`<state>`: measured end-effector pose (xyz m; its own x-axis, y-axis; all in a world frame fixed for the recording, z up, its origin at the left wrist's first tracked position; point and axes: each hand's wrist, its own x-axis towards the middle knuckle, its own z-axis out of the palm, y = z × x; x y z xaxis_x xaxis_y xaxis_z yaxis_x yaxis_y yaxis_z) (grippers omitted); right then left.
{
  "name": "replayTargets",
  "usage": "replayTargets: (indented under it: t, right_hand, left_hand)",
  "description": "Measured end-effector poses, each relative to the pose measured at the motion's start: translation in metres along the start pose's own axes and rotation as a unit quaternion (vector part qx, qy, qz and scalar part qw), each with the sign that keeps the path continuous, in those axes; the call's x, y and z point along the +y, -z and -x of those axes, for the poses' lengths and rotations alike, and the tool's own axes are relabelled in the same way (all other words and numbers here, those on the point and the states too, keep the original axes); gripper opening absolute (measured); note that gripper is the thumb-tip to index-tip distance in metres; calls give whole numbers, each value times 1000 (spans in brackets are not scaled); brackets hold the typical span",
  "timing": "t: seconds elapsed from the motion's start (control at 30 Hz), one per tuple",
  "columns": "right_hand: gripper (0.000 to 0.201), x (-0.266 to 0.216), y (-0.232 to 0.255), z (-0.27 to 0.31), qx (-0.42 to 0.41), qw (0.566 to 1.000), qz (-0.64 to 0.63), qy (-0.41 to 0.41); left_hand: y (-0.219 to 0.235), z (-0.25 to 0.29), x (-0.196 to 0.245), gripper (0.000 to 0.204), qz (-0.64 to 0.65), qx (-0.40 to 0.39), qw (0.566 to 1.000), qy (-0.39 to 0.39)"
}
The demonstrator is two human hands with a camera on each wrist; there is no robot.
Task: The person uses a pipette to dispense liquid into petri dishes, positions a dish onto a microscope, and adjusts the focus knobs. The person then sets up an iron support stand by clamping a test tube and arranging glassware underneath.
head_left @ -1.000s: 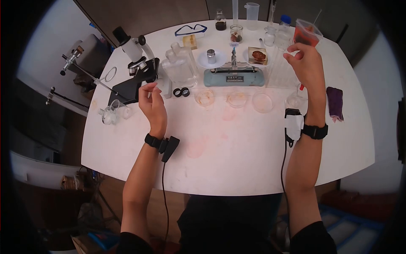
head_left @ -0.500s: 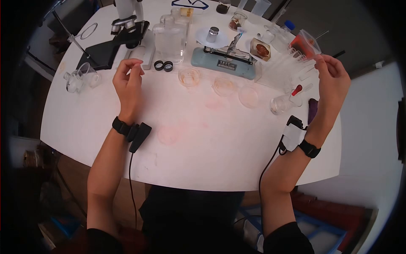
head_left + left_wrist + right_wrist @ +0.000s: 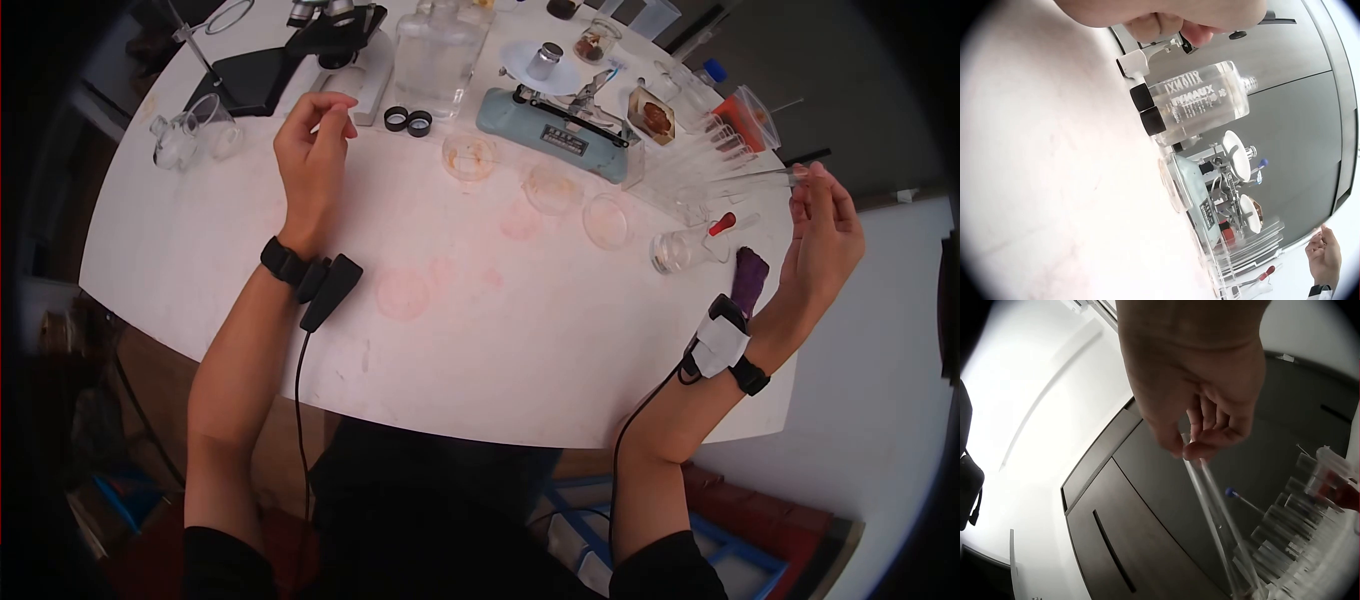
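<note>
At the table's right side my right hand [image 3: 825,235] pinches the end of a clear glass test tube [image 3: 765,180] between thumb and fingers. The tube slants away from the fingertips toward a clear rack [image 3: 662,190] of test tubes [image 3: 1275,531]. Its far end overlaps the rack's tubes in the right wrist view. My left hand [image 3: 312,165] hovers over the table's left part with fingers loosely curled, holding nothing. Nearest to it are two black-rimmed lens pieces [image 3: 408,121] and the microscope base [image 3: 362,85].
A conical flask [image 3: 672,252] with a red-bulbed dropper [image 3: 722,224] and a purple cloth [image 3: 750,275] lie near my right hand. Petri dishes [image 3: 607,222] line the middle, before a blue-green balance [image 3: 545,140]. Glassware [image 3: 175,142] stands at left, and a large clear bottle [image 3: 1200,103] behind.
My right hand has moved from above the rack to the right, drawing the test tube along. The left hand stays loosely curled. The head view has shifted and tilted downward.
</note>
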<state>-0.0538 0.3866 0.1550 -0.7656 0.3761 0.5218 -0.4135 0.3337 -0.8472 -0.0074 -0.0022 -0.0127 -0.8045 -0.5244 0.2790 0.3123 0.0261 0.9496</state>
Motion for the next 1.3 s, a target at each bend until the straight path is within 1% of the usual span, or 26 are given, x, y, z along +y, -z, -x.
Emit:
replayTargets:
  t: [0.1, 0.27, 0.5, 0.7, 0.77, 0.83, 0.97, 1.1, 1.17, 1.23, 1.3]
  right_hand:
    - [19, 1, -1, 0, 3, 1000, 19, 1]
    - [20, 1, -3, 2, -4, 1000, -13, 8]
    - [20, 3, -5, 1, 0, 1000, -2, 14]
    - [19, 3, -9, 2, -9, 1000, -17, 0]
    - [19, 1, -11, 4, 2, 1000, 18, 8]
    - [19, 2, -11, 4, 2, 1000, 25, 11]
    - [20, 1, -12, 5, -5, 1000, 19, 7]
    - [21, 0, -12, 6, -16, 999, 28, 13]
    - [23, -2, -14, 8, -7, 999, 42, 16]
    - [23, -4, -15, 10, -10, 999, 45, 18]
    - [23, -8, -17, 13, -14, 999, 47, 21]
  left_hand:
    - [1, -1, -1, 13, -1, -1, 1000, -5]
    - [0, 0, -1, 14, -6, 1, 1000, -8]
    - [0, -1, -3, 14, -16, 0, 1000, -27]
    - [1, -3, -7, 13, -26, 2, 999, -37]
    - [2, -3, -6, 13, -26, 0, 999, -38]
    - [3, -2, -3, 13, -26, -7, 1000, -12]
    - [4, -2, -4, 13, -26, -7, 1000, -11]
    - [3, -2, -4, 13, -31, -4, 999, -16]
    - [3, -3, -6, 13, -33, -4, 999, -17]
    - [1, -4, -11, 13, -34, 0, 998, -44]
    - [0, -5, -11, 13, -33, 0, 999, -41]
